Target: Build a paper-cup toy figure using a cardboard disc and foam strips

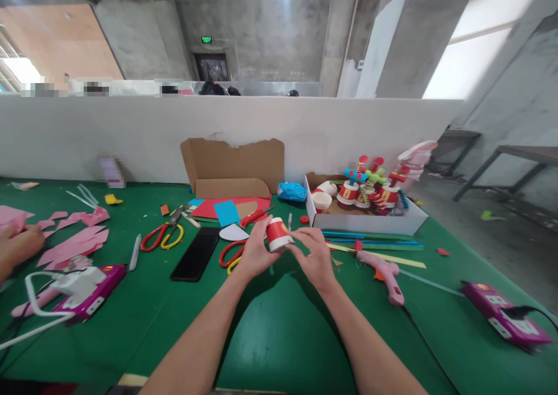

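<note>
Between my two hands, above the green table, a red and white paper cup (279,234) is held tilted, its white rim facing down. My left hand (258,251) grips the cup's left side, thumb below and fingers behind. On the other side, the fingertips and thumb of my right hand (313,255) pinch close to the cup's rim; whether they press on it is hard to make out. Red-and-yellow-handled scissors (232,254) lie partly hidden behind my left hand. To the right of my right hand rests a pink glue gun (386,273).
A white box (370,223) holds cups with paper decorations. Left lie a black phone (196,254), more scissors (163,235) and pink paper (76,250). Purple power strips (505,313) sit at both sides. Another person's hand (21,247) is at far left. Cardboard (233,162) leans against the partition.
</note>
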Motion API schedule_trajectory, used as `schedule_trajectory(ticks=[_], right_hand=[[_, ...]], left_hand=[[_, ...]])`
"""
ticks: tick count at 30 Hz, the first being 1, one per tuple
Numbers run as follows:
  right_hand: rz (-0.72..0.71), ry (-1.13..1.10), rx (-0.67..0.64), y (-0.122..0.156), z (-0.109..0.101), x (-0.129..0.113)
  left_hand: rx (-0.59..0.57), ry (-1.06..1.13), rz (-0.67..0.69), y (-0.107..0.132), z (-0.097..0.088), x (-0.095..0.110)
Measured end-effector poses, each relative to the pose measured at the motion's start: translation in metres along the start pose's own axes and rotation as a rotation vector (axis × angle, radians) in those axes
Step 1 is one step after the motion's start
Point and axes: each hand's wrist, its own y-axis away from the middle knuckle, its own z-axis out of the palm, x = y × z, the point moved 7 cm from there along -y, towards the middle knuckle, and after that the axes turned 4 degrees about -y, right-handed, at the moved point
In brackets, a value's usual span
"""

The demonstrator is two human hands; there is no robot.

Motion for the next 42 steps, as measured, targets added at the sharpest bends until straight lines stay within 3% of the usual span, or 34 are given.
schedule_trajectory(ticks=[9,22,29,36,42], right_hand=[[-0.118,0.091,-0.149,0.0007,0.01,-0.0074],[-0.154,0.071,-0.126,0.0004,0.009,-0.0097],[-0.073,0.023,-0.094,0.0018,0.008,-0.0038],[-0.164,0.023,-0.115,0.0028,0.01,-0.0101],[-0.158,-0.01,-0.115,0.0033,0.0114,-0.0081]], left_hand=[[-0.064,-0.045,0.034,-0.0002,0.0018,0.0024],[-0.144,-0.026,0.012,0.0014,0.006,-0.0046],[-0.16,-0.004,-0.032,0.0016,0.0056,-0.0073],[-0.187,0.009,-0.047,0.0012,0.0057,-0.0047],[-0.232,0.012,-0.056,0.0018,0.0074,-0.0063]])
